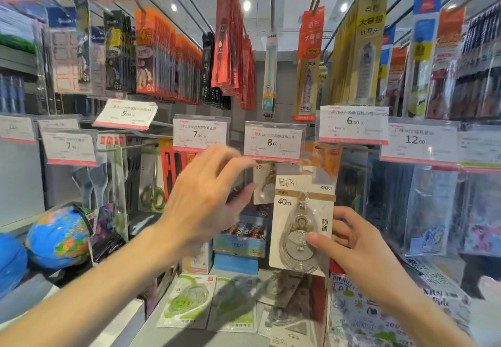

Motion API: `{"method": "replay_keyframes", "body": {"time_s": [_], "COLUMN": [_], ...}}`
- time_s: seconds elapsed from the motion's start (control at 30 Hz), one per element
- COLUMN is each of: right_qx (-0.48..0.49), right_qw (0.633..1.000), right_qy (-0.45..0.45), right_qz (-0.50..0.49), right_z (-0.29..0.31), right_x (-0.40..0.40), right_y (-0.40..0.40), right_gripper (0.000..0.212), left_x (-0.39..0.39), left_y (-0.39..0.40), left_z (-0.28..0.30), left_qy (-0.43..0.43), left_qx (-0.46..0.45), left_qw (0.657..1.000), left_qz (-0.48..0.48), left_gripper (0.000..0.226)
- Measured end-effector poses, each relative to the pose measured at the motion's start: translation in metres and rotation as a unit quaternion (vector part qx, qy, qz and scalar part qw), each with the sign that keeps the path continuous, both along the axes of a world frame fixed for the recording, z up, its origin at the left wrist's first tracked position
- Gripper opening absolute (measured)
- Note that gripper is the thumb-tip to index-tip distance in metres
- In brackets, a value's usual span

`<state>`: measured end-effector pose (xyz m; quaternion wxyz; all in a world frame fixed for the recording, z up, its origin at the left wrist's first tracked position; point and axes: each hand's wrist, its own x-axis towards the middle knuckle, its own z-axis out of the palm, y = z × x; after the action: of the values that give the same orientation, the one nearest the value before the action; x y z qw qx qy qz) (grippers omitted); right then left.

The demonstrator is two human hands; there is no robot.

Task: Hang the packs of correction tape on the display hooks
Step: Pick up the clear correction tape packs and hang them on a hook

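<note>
Below price tags, tape pack point(301, 219) in right hand point(355, 241) grip

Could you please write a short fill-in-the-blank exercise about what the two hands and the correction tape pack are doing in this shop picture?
1. The right hand holds a pack of correction tape printed with "____ m".
2. The left hand reaches up towards the price tag that reads ____.
3. On the shelf below lie more packs, two of them with ____ tape dispensers.
4. At the lower left sits a blue ____.

Missing words: 40; 8.00; green; globe
</note>
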<state>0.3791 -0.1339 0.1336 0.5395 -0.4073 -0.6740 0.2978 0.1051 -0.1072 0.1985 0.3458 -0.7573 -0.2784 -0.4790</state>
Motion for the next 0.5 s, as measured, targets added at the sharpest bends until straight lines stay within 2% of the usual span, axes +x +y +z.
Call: {"method": "replay_keyframes", "body": {"time_s": [0.1,0.27,0.37,0.5], "right_qx": [0.006,0.010,0.016,0.040], "right_qw": [1.000,0.999,0.998,0.998], "right_qy": [-0.010,-0.034,-0.050,-0.055], "right_qz": [0.000,-0.014,-0.022,-0.009], "right_z": [0.004,0.004,0.007,0.021], "right_x": [0.001,0.003,0.002,-0.005], "right_y": [-0.001,0.000,0.002,0.006], "right_gripper": [0.041,0.034,0.035,0.033], "left_x": [0.003,0.001,-0.005,-0.006], "left_y": [0.004,0.003,0.000,-0.004], "left_z": [0.032,0.054,0.058,0.067], "left_qy": [0.059,0.120,0.120,0.049], "left_qx": [0.053,0.032,0.034,-0.032], "left_qw": [0.995,0.987,0.991,0.998], "left_qz": [0.055,0.098,0.054,-0.028], "left_gripper": [0.045,0.039,0.027,0.027]}}
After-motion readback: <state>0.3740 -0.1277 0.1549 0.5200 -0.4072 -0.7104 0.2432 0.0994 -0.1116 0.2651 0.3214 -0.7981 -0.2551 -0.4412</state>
